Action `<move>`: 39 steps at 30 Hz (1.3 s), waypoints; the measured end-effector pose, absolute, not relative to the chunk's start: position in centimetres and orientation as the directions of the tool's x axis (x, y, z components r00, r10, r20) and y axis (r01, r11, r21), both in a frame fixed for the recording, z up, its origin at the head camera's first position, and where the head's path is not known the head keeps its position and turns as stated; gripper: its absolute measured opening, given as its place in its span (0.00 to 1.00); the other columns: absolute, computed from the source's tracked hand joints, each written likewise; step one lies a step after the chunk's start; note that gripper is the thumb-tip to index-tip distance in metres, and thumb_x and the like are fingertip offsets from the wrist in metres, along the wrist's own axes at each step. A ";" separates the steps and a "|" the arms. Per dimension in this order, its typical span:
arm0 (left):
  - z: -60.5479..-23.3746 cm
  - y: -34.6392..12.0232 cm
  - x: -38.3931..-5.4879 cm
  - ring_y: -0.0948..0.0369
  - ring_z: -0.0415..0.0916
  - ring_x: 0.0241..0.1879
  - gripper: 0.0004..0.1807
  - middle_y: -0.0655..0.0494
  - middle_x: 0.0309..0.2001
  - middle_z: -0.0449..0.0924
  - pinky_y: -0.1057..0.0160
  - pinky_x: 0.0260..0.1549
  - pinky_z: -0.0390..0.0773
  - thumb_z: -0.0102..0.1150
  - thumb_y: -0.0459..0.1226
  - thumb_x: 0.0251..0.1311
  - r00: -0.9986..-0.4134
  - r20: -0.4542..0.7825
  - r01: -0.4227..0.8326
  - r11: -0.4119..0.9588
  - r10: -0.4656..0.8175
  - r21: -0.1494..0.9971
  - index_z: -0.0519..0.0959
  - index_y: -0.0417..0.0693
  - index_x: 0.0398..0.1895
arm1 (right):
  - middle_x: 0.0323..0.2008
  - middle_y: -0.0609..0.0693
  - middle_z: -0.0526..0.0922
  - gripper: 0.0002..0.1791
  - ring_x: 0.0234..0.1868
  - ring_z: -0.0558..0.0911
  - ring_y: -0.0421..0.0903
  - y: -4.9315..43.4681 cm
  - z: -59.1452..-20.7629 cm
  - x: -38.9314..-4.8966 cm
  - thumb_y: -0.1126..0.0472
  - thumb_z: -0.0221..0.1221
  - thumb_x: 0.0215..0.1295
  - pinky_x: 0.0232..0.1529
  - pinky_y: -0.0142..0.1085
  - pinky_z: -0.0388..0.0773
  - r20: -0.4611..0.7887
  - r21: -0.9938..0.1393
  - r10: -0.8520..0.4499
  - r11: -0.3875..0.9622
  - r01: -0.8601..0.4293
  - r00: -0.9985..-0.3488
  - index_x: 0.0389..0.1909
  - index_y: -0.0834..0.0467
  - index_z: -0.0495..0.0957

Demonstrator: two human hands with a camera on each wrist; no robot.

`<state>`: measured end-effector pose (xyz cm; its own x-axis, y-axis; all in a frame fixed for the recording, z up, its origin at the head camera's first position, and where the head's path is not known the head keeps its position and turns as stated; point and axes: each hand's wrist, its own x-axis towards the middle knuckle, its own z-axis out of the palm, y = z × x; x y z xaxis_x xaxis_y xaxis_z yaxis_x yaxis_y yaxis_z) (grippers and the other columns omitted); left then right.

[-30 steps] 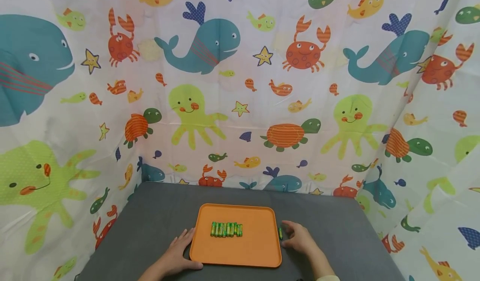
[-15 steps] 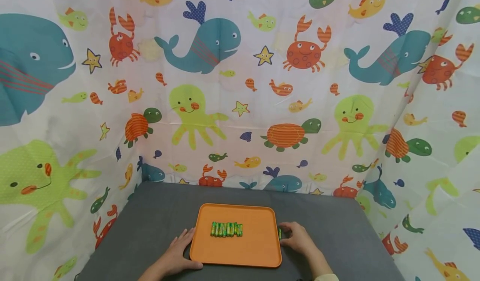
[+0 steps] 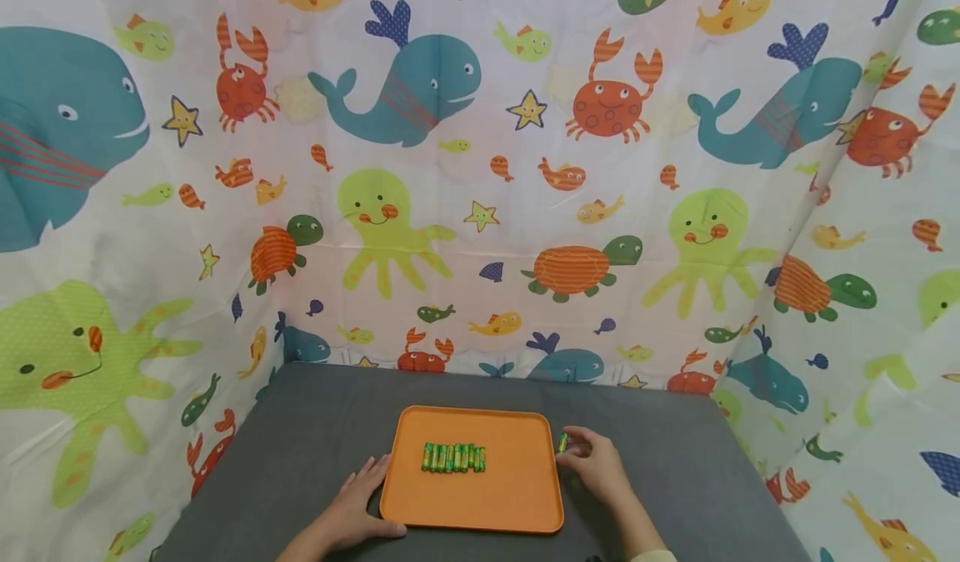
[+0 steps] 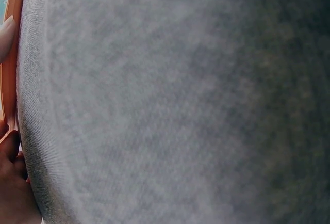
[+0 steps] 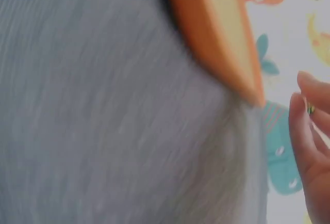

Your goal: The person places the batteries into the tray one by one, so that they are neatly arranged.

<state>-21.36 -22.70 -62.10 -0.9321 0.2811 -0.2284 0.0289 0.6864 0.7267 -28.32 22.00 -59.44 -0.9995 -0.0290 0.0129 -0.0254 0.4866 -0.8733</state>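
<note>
In the head view, an orange tray [image 3: 472,508] lies on the grey table. A row of several green batteries [image 3: 453,458] stands side by side on it, left of its middle. My left hand [image 3: 351,509] rests at the tray's lower left corner, fingers spread along the left edge and thumb at the front edge. Beside the tray's right edge, my right hand [image 3: 602,469] pinches one green battery [image 3: 563,443] between thumb and fingertips, raised near the rim. In the right wrist view, only a sliver of that battery [image 5: 311,108] shows between the fingers.
Grey cloth [image 3: 660,437] covers the table around the tray. A white curtain [image 3: 480,328] printed with sea animals hangs behind and along both sides. In the left wrist view the tray's rim [image 4: 11,79] shows at the far left.
My right hand has closed on the battery that lay beside the tray's right edge and lifted it. The left hand, tray and row of batteries have stayed put.
</note>
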 end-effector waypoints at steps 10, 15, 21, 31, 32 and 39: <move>-62.3 -22.8 -21.4 0.40 0.40 0.80 0.66 0.45 0.80 0.51 0.30 0.72 0.39 0.75 0.64 0.44 -0.938 -0.254 -0.012 0.708 0.237 0.706 0.51 0.47 0.81 | 0.46 0.58 0.85 0.28 0.41 0.87 0.52 16.9 -58.3 -27.6 0.67 0.72 0.57 0.37 0.38 0.86 0.016 -0.884 -0.305 0.440 -0.156 -0.952 0.59 0.67 0.78; -62.1 -22.9 -21.3 0.40 0.40 0.80 0.65 0.45 0.80 0.50 0.30 0.72 0.38 0.74 0.64 0.45 -0.937 -0.248 -0.005 0.702 0.245 0.712 0.51 0.48 0.82 | 0.46 0.58 0.84 0.29 0.40 0.85 0.49 14.5 -59.0 -27.8 0.66 0.73 0.56 0.35 0.41 0.85 -0.036 -0.851 -0.377 0.497 -0.169 -0.926 0.59 0.65 0.79; -61.7 -23.0 -21.1 0.41 0.40 0.80 0.66 0.45 0.80 0.50 0.31 0.73 0.38 0.74 0.65 0.44 -0.940 -0.236 0.009 0.709 0.246 0.705 0.51 0.47 0.82 | 0.44 0.58 0.84 0.26 0.39 0.82 0.48 12.1 -59.4 -28.1 0.67 0.72 0.55 0.31 0.40 0.81 -0.070 -0.809 -0.377 0.563 -0.169 -0.923 0.57 0.63 0.81; -61.9 -23.0 -20.8 0.40 0.40 0.80 0.66 0.45 0.80 0.50 0.30 0.72 0.39 0.75 0.63 0.44 -0.939 -0.234 0.012 0.703 0.253 0.711 0.51 0.48 0.82 | 0.42 0.58 0.83 0.25 0.37 0.79 0.46 10.6 -59.5 -28.1 0.69 0.72 0.55 0.33 0.39 0.78 -0.009 -0.760 -0.376 0.605 -0.238 -0.927 0.56 0.64 0.81; -61.9 -23.0 -20.8 0.40 0.40 0.80 0.66 0.45 0.81 0.50 0.30 0.72 0.38 0.75 0.63 0.45 -0.938 -0.234 0.013 0.701 0.255 0.713 0.51 0.48 0.82 | 0.42 0.58 0.83 0.25 0.37 0.79 0.45 10.5 -59.5 -28.1 0.69 0.72 0.55 0.33 0.39 0.78 -0.010 -0.760 -0.375 0.606 -0.237 -0.927 0.56 0.64 0.81; -62.2 -23.1 -21.1 0.39 0.39 0.80 0.66 0.44 0.81 0.49 0.29 0.72 0.37 0.75 0.63 0.45 -0.935 -0.231 0.023 0.693 0.271 0.720 0.50 0.46 0.82 | 0.42 0.57 0.82 0.29 0.35 0.80 0.45 10.6 -59.5 -28.3 0.67 0.74 0.54 0.27 0.36 0.79 -0.039 -0.795 -0.379 0.572 -0.201 -0.925 0.59 0.64 0.79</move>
